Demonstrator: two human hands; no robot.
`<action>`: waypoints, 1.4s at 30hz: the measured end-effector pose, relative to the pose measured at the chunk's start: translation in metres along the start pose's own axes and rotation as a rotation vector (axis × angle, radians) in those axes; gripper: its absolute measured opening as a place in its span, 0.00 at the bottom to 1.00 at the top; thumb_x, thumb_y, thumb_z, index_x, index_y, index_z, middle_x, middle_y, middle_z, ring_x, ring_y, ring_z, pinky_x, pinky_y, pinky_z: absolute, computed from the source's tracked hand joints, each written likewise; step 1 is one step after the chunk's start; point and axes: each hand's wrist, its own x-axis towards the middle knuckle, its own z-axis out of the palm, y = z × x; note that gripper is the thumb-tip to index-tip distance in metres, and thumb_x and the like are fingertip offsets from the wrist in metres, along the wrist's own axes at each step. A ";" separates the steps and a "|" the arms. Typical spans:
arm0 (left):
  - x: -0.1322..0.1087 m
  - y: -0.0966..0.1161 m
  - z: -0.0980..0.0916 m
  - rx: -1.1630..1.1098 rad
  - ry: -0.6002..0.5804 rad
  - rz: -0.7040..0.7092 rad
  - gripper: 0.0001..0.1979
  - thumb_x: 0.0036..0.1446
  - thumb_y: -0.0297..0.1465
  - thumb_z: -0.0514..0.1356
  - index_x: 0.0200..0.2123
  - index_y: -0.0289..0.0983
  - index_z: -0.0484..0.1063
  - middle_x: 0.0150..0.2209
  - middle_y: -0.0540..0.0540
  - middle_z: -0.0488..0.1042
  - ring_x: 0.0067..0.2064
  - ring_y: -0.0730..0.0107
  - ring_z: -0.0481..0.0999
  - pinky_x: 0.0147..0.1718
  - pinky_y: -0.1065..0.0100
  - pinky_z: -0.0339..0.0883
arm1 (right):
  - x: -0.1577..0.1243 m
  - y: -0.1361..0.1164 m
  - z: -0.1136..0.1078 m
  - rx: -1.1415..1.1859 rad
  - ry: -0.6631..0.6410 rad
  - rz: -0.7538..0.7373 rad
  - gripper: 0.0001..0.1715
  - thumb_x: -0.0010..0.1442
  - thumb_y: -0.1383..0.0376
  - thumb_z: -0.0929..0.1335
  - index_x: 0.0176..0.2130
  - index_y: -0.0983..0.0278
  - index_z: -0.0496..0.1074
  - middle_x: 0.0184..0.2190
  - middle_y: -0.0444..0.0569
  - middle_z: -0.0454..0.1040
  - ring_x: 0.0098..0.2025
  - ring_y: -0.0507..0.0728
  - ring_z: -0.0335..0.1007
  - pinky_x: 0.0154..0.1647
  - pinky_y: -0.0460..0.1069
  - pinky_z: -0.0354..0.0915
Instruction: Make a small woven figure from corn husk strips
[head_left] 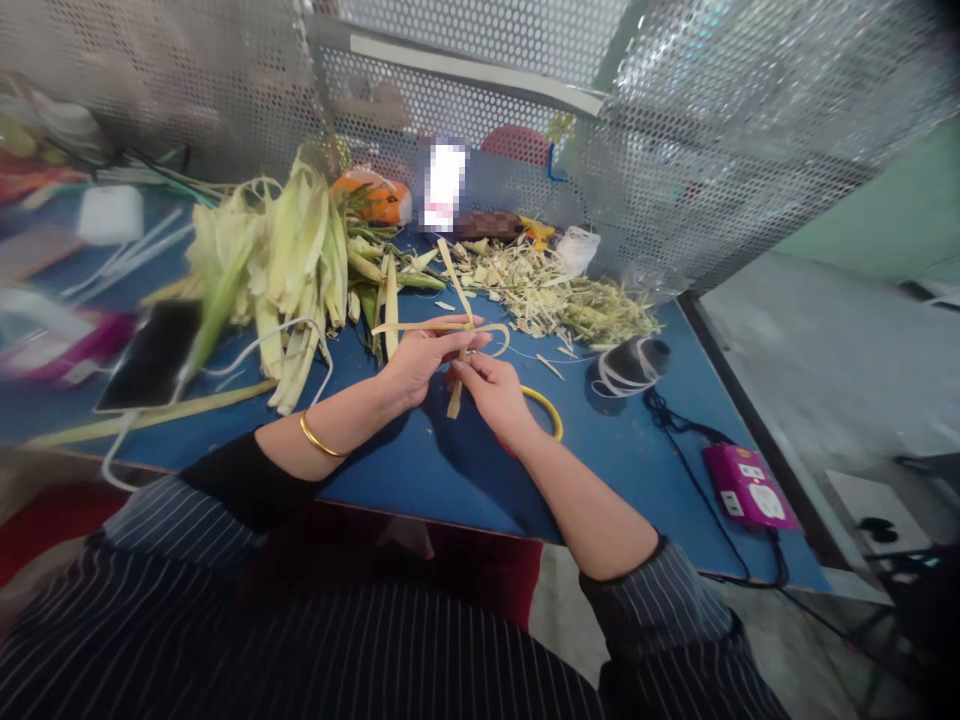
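Note:
Over the middle of the blue table, both my hands hold pale corn husk strips (456, 270) that cross each other, one curving into a loop at the right. My left hand (421, 362) pinches the strips near their crossing, thumb and fingers together. Just below, my right hand (491, 395) grips the lower end between thumb and fingers; a short tail sticks out beneath it. Behind my left wrist stands a large bundle of corn husks (289, 250). Partly hidden under my right hand lies a yellow-handled tool (546, 408), its working end out of sight.
Husk scraps (525, 285) are heaped at the back. To the right are a dark spool wound with white cord (634, 365) and a purple power strip (750, 488) with black cables. A phone (150, 355) with a white cable lies left. Perforated metal panels (480, 90) bound the table's rear.

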 end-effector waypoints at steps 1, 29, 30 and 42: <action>0.001 -0.001 0.000 0.017 0.006 0.014 0.12 0.48 0.27 0.66 0.39 0.34 0.78 0.34 0.43 0.81 0.40 0.65 0.79 0.39 0.68 0.70 | 0.000 -0.002 0.000 0.003 -0.008 -0.011 0.17 0.60 0.58 0.64 0.25 0.63 0.72 0.23 0.44 0.73 0.27 0.52 0.67 0.33 0.47 0.61; 0.007 0.009 -0.009 0.495 0.002 0.006 0.10 0.50 0.35 0.66 0.31 0.33 0.80 0.23 0.45 0.75 0.20 0.77 0.67 0.19 0.71 0.54 | -0.005 -0.026 -0.026 -0.595 -0.084 -0.185 0.13 0.60 0.63 0.65 0.24 0.62 0.64 0.23 0.44 0.70 0.25 0.52 0.60 0.29 0.48 0.50; 0.007 0.010 -0.009 0.474 -0.006 -0.004 0.09 0.49 0.34 0.66 0.32 0.33 0.80 0.24 0.46 0.76 0.20 0.78 0.67 0.19 0.71 0.55 | -0.005 -0.026 -0.028 -0.583 -0.096 -0.162 0.14 0.60 0.62 0.65 0.23 0.62 0.65 0.22 0.43 0.69 0.25 0.52 0.59 0.28 0.48 0.50; 0.003 -0.005 -0.005 0.481 -0.145 -0.031 0.14 0.51 0.40 0.65 0.31 0.34 0.80 0.33 0.39 0.80 0.24 0.73 0.75 0.21 0.71 0.61 | 0.013 -0.010 -0.035 0.203 0.276 0.041 0.09 0.55 0.60 0.68 0.27 0.64 0.69 0.22 0.41 0.70 0.23 0.49 0.65 0.29 0.47 0.63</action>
